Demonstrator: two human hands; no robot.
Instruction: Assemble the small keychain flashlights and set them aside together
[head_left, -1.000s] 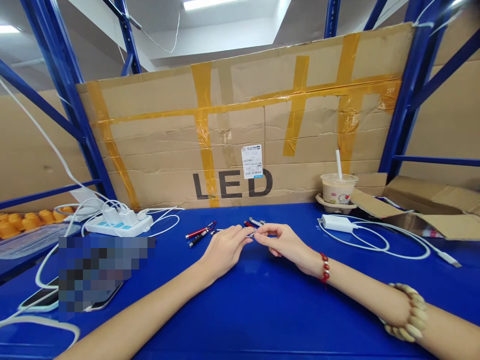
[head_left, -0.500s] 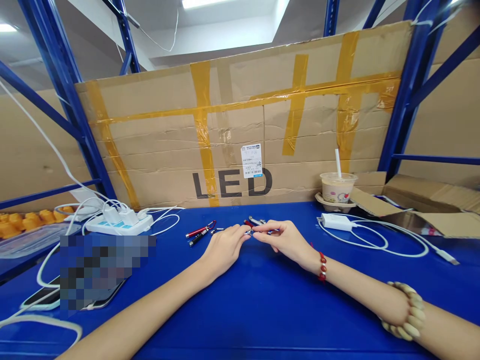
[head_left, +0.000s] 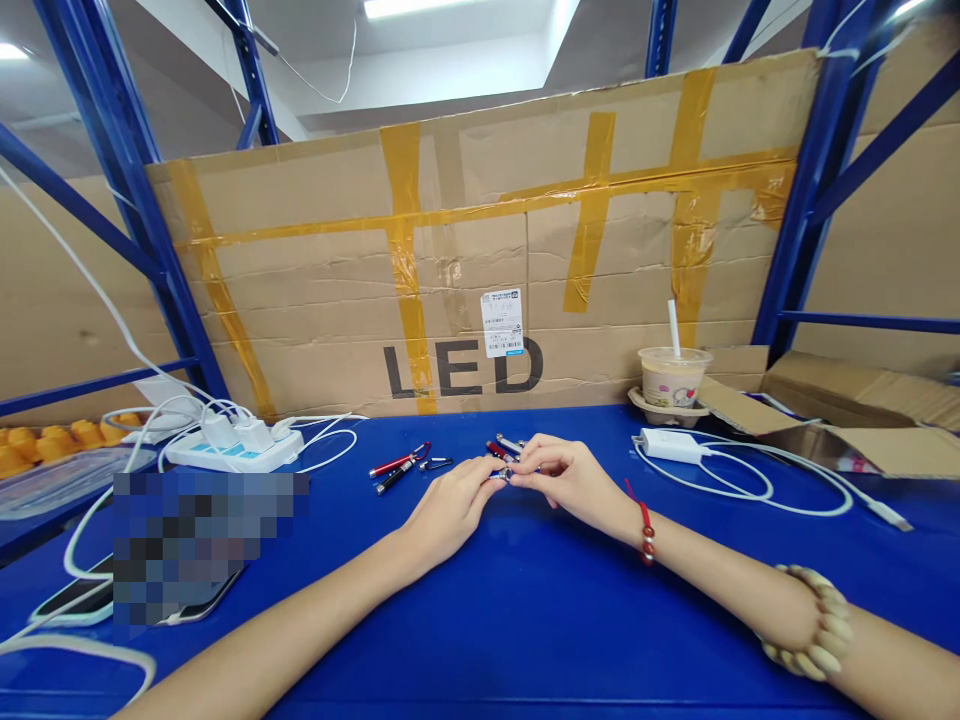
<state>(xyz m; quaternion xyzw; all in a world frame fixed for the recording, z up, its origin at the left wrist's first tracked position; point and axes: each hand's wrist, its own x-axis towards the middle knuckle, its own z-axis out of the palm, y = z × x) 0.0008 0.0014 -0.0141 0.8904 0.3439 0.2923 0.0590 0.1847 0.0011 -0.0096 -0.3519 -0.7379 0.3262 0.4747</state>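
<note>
My left hand [head_left: 450,505] and my right hand [head_left: 568,477] meet over the blue table [head_left: 525,620], fingertips pinched on a small silver pen-like piece [head_left: 502,474] between them. Its exact shape is mostly hidden by the fingers. Just behind my right hand lie a red and a silver small pen light [head_left: 504,446]. To the left of my hands rest a red pen light [head_left: 397,462], a black one [head_left: 394,479] and a small clip [head_left: 436,463].
A taped cardboard sheet marked LED [head_left: 480,270] stands at the back. A drink cup with a straw [head_left: 673,378] and a white charger with cable [head_left: 675,445] sit on the right, a power strip [head_left: 232,447] and phones [head_left: 135,590] on the left. Blue rack posts [head_left: 150,220] flank the table.
My hands have drawn slightly closer together, the right hand curling more tightly over the small piece. Nothing else on the table has moved.
</note>
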